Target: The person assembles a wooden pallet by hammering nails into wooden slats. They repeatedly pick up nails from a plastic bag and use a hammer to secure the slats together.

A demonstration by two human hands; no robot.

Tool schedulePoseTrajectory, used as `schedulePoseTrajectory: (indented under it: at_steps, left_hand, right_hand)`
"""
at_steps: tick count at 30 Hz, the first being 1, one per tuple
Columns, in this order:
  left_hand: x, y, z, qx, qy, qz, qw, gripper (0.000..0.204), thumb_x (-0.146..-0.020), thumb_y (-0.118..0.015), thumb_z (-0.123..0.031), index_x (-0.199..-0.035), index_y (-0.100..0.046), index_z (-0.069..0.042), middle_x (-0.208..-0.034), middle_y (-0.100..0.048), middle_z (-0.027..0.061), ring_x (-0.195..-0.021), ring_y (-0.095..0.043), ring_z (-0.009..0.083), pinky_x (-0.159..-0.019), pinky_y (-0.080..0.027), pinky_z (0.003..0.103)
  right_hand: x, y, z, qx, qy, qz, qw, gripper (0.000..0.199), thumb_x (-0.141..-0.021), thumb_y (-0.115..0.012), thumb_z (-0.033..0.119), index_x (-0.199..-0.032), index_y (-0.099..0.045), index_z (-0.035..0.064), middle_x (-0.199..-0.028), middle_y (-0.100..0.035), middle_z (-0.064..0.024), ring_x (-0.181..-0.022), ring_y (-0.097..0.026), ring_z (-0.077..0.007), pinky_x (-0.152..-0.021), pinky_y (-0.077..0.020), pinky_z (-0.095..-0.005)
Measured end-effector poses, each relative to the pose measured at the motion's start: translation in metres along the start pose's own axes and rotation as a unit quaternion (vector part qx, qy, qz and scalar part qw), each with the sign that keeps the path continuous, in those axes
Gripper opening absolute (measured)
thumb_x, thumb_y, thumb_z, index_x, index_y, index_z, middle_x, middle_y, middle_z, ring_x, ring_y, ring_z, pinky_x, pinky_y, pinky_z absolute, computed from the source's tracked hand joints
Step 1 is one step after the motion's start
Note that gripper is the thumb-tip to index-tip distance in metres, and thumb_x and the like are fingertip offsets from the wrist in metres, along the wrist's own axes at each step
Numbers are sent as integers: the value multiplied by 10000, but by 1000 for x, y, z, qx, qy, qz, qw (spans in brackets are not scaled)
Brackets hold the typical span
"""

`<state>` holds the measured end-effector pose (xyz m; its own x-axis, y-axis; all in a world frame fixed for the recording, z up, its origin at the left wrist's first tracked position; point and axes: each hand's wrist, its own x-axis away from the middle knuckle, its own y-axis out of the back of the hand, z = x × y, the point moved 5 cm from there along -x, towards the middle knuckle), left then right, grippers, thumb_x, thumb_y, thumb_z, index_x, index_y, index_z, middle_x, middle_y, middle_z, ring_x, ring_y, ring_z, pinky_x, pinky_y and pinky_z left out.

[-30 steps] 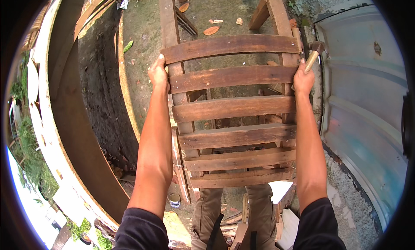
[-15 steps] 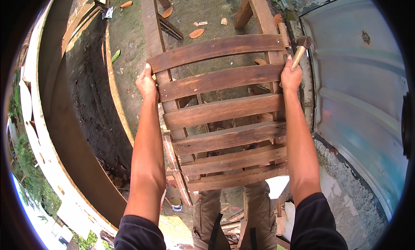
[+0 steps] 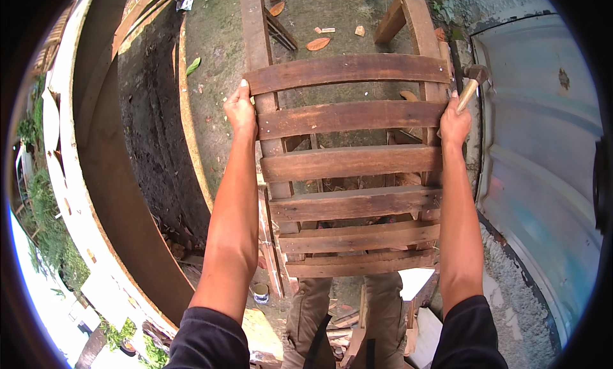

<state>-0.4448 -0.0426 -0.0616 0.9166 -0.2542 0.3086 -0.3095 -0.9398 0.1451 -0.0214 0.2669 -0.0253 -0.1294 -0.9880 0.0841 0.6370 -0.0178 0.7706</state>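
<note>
A slatted wooden frame (image 3: 351, 159) of dark brown, weathered boards lies crosswise before me, its slats spaced along two side rails. My left hand (image 3: 241, 112) grips its left edge by the two farthest slats, with the thumb up and most fingers hidden beneath. At the right edge, my right hand (image 3: 455, 126) is closed round the pale wooden handle of a hammer (image 3: 469, 94), whose rusty head points away. That same hand presses against the end of the second slat; whether it also grips the wood is hidden.
A blue-grey metal panel (image 3: 543, 113) stands close on the right, beside rough concrete. Long boards (image 3: 96, 177) bound the left side. Dry leaves (image 3: 317, 44) and wood bits lie on the mossy ground. A small can (image 3: 260, 294) stands near my legs, with scrap wood (image 3: 345, 324) between them.
The frame and both hands now appear farther right in the picture, as does the background, so my view has turned slightly left. Both hands keep their places on the frame.
</note>
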Motion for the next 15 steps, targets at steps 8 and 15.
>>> schedulePoseTrajectory:
  at_steps: [8, 15]
  left_hand:
    - [2, 4, -11, -74, -73, -8, 995, 393, -1027, -632, -310, -1110, -752, 54, -971, -749, 76, -824, -642, 133, -798, -515, 304]
    - [22, -15, -17, -171, -144, 33, 974, 553, -1079, -470, -397, -1290, -644, 83, -1222, -707, 203, -1146, -633, 245, -1026, -452, 362]
  right_hand:
    - [1, -4, 8, 9, 33, 14, 999, 592, -975, -591, 467, -937, -696, -114, -905, -691, -347, -933, -672, -508, -855, -499, -533]
    - [-18, 21, -8, 66, 151, 24, 986, 510, -966, -627, 362, -1014, -668, -144, -1046, -635, -377, -1025, -622, -529, -931, -478, -531]
